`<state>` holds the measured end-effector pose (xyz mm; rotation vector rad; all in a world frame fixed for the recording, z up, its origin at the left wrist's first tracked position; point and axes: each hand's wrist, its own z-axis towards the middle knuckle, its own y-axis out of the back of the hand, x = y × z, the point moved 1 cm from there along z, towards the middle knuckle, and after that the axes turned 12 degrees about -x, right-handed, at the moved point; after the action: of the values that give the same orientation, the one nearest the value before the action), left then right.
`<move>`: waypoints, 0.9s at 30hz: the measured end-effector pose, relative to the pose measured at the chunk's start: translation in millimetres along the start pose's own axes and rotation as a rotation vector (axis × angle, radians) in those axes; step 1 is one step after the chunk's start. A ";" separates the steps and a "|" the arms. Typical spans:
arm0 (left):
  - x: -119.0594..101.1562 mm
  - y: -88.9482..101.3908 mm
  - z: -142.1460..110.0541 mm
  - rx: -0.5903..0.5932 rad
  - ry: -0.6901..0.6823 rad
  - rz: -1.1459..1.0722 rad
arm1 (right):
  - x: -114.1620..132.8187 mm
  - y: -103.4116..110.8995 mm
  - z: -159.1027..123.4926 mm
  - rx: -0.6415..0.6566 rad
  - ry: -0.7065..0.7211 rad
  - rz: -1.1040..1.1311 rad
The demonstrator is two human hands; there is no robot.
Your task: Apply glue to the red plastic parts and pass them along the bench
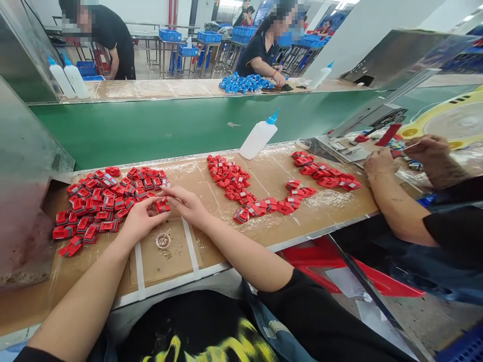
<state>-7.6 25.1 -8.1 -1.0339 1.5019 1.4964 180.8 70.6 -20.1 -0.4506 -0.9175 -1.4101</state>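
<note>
Between my two hands is a small red plastic part (162, 205) with a dark edge, held just above the bench. My left hand (142, 221) pinches it from the left, thumb and forefinger closed on it. From the right, the fingers of my right hand (188, 203) meet the same part. A loose heap of similar red parts (101, 201) lies beside and beyond my left hand. Below my hands sits a small round clear dish (163, 241) with tiny bits scattered by it. A curved row of red parts (228, 178) lies to the right of my right hand.
A white bottle with a blue nozzle (258, 138) stands tilted by the green belt (169, 123). Another row of red parts (324, 171) lies near a co-worker's hands (381, 163) on the right. Across the belt, a person works by a blue heap (245, 83). A metal panel (26, 201) stands left.
</note>
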 end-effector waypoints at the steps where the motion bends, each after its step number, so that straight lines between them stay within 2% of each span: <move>1: -0.9 0.3 -0.1 0.003 -0.011 0.006 | 0.6 0.6 -0.3 -0.010 0.009 0.001; 5: -3.3 0.4 -0.9 0.033 -0.039 0.016 | 2.8 0.6 -0.5 -0.034 0.043 -0.002; 10: -4.4 2.5 -0.2 0.045 -0.087 0.000 | 1.2 -1.8 -2.1 0.011 0.068 -0.014; 15: -5.9 3.0 1.0 0.030 -0.132 0.002 | -1.3 1.2 -3.5 0.051 0.200 -0.057; 19: -5.9 0.6 1.9 0.099 -0.003 -0.268 | 0.7 3.1 -1.9 0.043 0.360 -0.069; 23: -1.7 -0.1 3.7 0.125 0.179 -0.494 | 3.1 3.5 0.0 0.028 0.348 -0.068; 27: 2.0 -0.9 6.0 0.115 0.221 -0.553 | 2.9 6.0 1.8 0.039 0.366 -0.076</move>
<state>-7.7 31.0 -10.5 -1.4356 1.2817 0.9219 185.8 71.0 -15.4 -0.1209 -0.6673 -1.4796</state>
